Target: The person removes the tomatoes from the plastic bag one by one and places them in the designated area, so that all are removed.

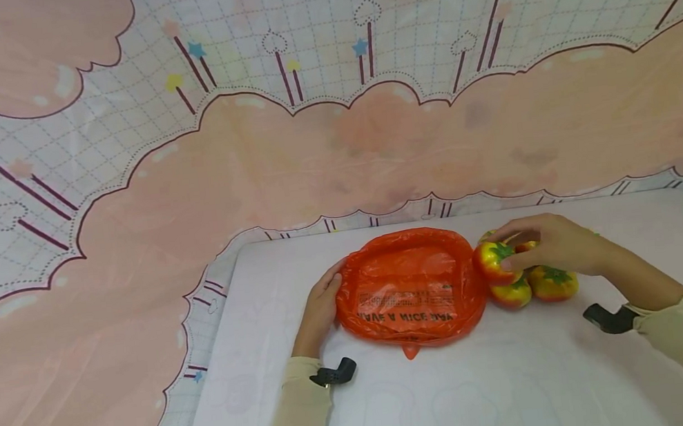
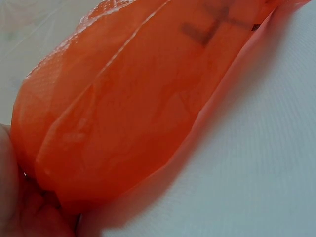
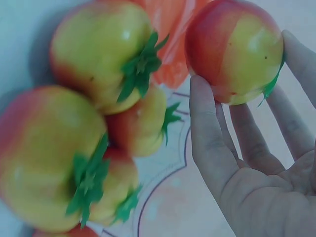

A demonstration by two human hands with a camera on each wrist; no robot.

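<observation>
An orange-red plastic bag [image 1: 406, 268] with dark lettering lies spread with a puffed rim in the middle of the head view. At its left edge my left hand [image 1: 320, 307] pinches the plastic; most of its fingers are hidden by the bag. My right hand [image 1: 560, 242] holds a red-and-yellow tomato [image 1: 492, 263] between thumb and fingertips, beside the bag's right rim. In the right wrist view the held tomato [image 3: 234, 54] is raised in the fingers. Several similar tomatoes [image 1: 554, 284] with green leafy tops sit clustered below and behind that hand.
The white tabletop [image 1: 436, 404] carries the bag and the tomatoes. A patterned pink-and-white cloth [image 1: 324, 166] hangs behind the table and down its left side. Black wrist mounts [image 1: 610, 318] stick out from both sleeves.
</observation>
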